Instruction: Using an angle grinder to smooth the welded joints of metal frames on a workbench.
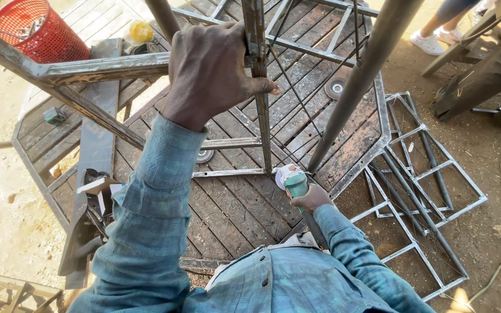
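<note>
Steel everywhere under me. Left hand is up high, fingers wrapped tight around the upright bar of the metal frame, thumb sticking out toward three o'clock. Right hand is lower down, at about five o'clock from the left, closed firmly round the green body of the angle grinder. The grinder's pale guard end sits right at the foot of that upright bar, just beside the spot where it meets a horizontal rail. I cannot tell if the disc is touching the steel.

At one o'clock a thick grey pipe slants across from the top of the view down toward the grinder. Below everything lies a worn slatted metal panel, flat on the ground. At three o'clock from my right hand a lattice frame of thin bars rests on the dirt. Up at eleven o'clock stands a red mesh basket. At one o'clock, far corner, another person's feet in white shoes are on the sand. My blue sleeves fill the bottom.
</note>
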